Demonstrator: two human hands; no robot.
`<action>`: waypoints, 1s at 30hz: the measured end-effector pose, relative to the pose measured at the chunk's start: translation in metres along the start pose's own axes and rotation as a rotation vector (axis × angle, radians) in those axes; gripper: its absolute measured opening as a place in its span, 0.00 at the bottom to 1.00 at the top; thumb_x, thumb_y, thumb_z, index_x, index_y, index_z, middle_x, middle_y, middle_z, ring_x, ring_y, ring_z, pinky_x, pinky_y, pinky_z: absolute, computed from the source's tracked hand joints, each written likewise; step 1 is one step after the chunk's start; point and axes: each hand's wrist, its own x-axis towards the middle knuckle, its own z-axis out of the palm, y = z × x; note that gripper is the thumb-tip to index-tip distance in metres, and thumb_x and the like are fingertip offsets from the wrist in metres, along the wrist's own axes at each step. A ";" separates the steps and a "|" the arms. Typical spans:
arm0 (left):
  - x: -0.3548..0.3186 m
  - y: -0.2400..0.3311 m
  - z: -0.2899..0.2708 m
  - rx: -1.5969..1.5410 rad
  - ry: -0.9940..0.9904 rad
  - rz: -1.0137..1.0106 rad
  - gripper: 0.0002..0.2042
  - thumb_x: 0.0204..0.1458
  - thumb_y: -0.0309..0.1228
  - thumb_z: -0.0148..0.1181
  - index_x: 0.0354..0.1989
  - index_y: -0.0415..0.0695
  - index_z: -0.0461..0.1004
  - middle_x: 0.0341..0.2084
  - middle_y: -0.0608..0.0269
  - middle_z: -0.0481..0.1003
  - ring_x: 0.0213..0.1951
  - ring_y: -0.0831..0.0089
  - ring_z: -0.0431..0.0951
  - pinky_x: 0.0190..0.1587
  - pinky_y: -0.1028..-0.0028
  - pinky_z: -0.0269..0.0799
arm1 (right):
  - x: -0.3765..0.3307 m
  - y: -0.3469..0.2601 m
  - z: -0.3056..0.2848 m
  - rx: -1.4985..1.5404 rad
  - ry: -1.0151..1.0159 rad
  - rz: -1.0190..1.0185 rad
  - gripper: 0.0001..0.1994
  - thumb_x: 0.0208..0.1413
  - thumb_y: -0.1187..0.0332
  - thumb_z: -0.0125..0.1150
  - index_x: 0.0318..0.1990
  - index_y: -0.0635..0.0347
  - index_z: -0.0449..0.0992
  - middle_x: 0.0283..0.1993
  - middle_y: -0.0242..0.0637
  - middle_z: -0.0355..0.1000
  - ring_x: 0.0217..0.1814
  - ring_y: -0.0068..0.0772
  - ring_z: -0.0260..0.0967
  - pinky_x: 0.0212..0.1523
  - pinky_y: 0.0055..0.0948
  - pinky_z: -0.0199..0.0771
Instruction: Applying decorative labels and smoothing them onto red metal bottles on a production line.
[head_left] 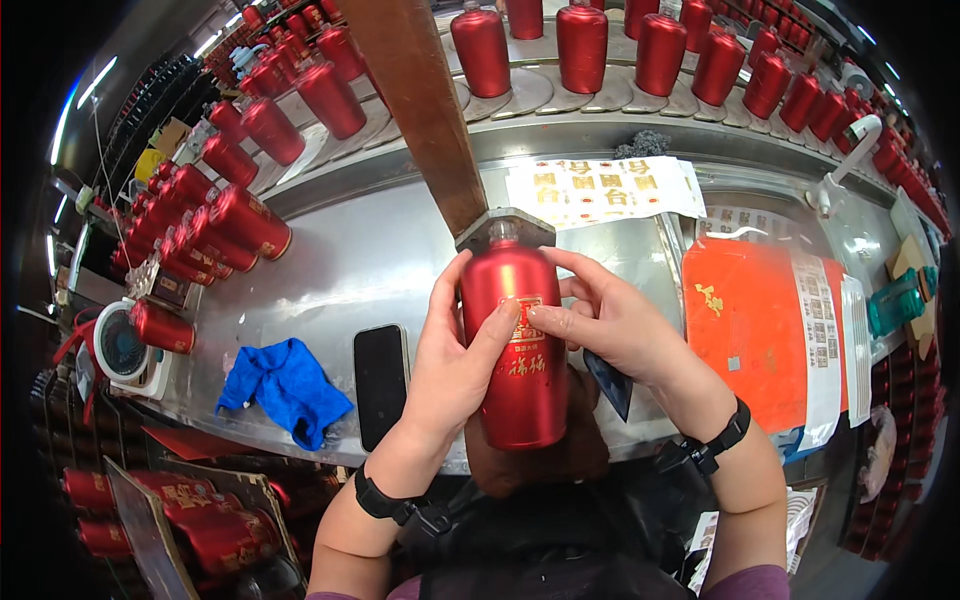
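A glossy red bottle point(522, 410) with a clear neck and gold decals lies in front of me, its neck pointing away. My left hand point(450, 355) wraps its left side, the thumb pressed at the edge of the square gold decal point(522, 322). From the right, my right hand point(632, 325) grips the bottle's shoulder, its thumb on that same decal. A dark pointed blade-like tool point(610, 385) shows below my right palm; I cannot tell whether the fingers hold it. The bottle's neck meets a metal bracket point(535, 228) at the foot of a wooden post point(415, 100).
On the metal bench point(300, 290) are a blue cloth point(285, 385), a black phone point(381, 385) and gold decal sheets point(600, 190). An orange-red mat point(740, 330) lies right, near a white tap point(850, 150). Red bottles point(480, 50) line the far conveyor; a small fan point(122, 345) stands left.
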 end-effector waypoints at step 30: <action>0.003 -0.006 -0.005 -0.060 -0.021 0.001 0.35 0.62 0.28 0.59 0.72 0.35 0.45 0.60 0.50 0.66 0.59 0.70 0.70 0.59 0.70 0.70 | 0.010 0.016 -0.003 0.104 -0.002 -0.068 0.44 0.52 0.62 0.74 0.70 0.70 0.52 0.56 0.49 0.69 0.47 0.23 0.73 0.43 0.20 0.74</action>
